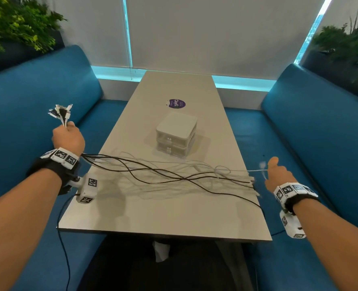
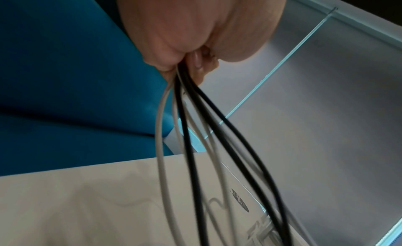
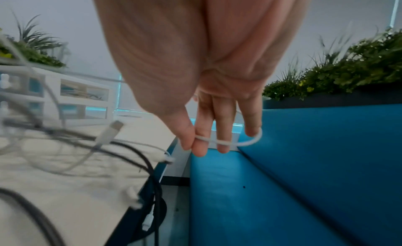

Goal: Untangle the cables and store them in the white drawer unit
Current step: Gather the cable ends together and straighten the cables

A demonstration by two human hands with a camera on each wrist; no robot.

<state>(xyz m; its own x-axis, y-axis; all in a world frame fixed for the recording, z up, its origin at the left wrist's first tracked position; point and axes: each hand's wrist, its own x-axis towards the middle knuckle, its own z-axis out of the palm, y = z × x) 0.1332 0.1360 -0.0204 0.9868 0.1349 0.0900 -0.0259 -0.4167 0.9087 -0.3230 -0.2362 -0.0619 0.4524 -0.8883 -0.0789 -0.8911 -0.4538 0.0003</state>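
So the cables (image 1: 169,175), black & white mixed, lie strung across the near half of the table (image 1: 173,215), spanning from the left edge to the right edge, crossing over each other in the middle. Left hand (image 1: 68,138) is clenched round one end of the bunch, held up off the table's left edge over the bench, w/ the connector ends (image 1: 60,112) fanning out above the fist. Right hand (image 1: 278,175) sits just past the table's right edge, thumb and forefinger pinching a single white cable (image 3: 228,142); the other fingers (image 3: 250,119) hang straight-ish, and the cable loops under them. Several plug ends (image 1: 254,184) sit at the right edge, some black cable drooping over it.

White drawer unit (image 1: 176,134) stands mid-table, just beyond the cables, not touching them as far as I can tell; both drawers look closed. Behind it a purple round sticker (image 1: 176,103) on the tabletop, then bare table to the window end. Near strip of table in front of the cables is bare too.

Blue benches (image 1: 312,131) flank both long sides, close in. Plants (image 1: 20,26) behind each backrest.
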